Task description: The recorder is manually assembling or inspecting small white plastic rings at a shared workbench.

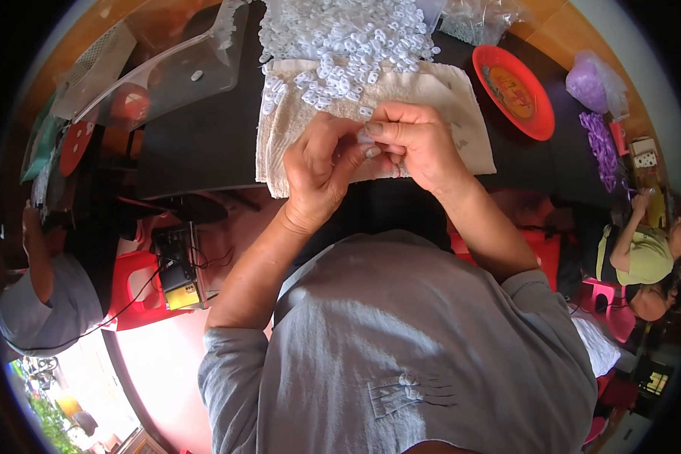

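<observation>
Over the near part of a beige cloth [439,91], my two hands meet at the fingertips. Between them is a small whitish plastic piece [364,137], mostly covered by my fingers. My left hand [318,157] is closed in a pinch on it from one side. From the other side, my right hand [422,144] pinches it between thumb and forefinger. Just beyond my fingers lie loose small white plastic pieces with holes [333,83], spilling onto the cloth from a large heap [340,30] at the far side.
A clear plastic bin [174,72] stands at the left on the dark table [189,155]. A red oval tray [513,92], purple bag [587,82] and purple strand [599,151] are at the right. Other people sit at the left [49,303] and right [647,253].
</observation>
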Demonstrator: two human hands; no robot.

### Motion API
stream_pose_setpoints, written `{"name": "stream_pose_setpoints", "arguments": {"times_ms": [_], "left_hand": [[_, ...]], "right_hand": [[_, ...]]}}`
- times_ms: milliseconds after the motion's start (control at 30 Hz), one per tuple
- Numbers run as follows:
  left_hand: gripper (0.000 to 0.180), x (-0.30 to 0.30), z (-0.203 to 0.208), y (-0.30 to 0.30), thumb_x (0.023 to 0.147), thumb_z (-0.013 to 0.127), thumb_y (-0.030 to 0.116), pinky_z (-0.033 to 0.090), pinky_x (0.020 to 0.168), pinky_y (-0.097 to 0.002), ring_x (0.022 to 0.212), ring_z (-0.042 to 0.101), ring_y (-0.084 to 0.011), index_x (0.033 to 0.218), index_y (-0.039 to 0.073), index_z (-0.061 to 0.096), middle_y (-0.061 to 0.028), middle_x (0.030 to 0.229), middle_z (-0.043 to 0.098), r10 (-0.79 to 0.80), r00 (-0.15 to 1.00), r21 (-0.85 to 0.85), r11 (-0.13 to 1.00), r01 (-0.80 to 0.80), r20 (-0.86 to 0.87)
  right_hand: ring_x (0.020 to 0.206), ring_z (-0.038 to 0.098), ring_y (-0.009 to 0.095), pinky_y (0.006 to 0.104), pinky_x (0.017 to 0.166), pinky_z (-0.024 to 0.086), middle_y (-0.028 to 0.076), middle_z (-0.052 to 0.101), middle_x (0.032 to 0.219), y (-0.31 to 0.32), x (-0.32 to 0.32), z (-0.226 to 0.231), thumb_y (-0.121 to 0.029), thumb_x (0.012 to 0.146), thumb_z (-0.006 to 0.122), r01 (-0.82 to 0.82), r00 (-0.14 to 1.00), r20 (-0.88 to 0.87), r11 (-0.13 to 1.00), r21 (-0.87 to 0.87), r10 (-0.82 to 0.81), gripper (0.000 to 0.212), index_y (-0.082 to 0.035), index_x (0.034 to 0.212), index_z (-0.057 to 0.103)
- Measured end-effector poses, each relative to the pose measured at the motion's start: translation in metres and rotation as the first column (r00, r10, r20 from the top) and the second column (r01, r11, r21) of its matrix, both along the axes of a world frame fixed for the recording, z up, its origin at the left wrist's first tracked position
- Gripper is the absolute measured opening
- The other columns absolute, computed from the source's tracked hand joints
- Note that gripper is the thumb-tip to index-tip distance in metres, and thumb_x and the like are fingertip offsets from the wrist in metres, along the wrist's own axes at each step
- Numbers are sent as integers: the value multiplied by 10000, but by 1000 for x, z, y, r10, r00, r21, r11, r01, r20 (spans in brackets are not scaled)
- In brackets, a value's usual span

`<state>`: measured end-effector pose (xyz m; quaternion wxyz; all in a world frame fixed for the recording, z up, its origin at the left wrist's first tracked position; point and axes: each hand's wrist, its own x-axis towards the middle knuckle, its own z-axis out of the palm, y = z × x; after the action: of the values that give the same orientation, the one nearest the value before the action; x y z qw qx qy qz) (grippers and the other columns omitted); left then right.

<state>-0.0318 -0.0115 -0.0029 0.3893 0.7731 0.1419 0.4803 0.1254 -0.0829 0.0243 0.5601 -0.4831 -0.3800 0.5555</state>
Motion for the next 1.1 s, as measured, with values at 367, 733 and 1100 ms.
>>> {"name": "stream_pose_setpoints", "arguments": {"times_ms": [367,733,1100], "left_hand": [[266,5,1,-1,762,779,55,488,634,-245,728,613,-110,980,11,633,-47,837,608,-94,995,-237,966,102,45],[262,-2,2,-1,748,785,27,471,594,-220,683,590,-88,964,17,637,-35,777,593,27,999,-94,995,-31,-39],[170,-62,161,151,777,755,99,480,668,-221,713,616,-100,909,-1,714,-43,815,698,699,702,180,679,-711,136]], "right_hand": [[582,432,37,196,502,392,-28,524,693,-2,4,-12,-152,928,605,67,993,-98,997,50,-62,159,-2,897,649],[565,492,89,217,493,390,5,503,652,-1,-4,-7,-175,930,595,86,995,-63,995,45,-83,193,9,883,629],[572,489,151,265,579,381,25,477,614,-19,46,-10,-181,927,585,338,940,-37,914,225,-338,241,43,839,603]]}}
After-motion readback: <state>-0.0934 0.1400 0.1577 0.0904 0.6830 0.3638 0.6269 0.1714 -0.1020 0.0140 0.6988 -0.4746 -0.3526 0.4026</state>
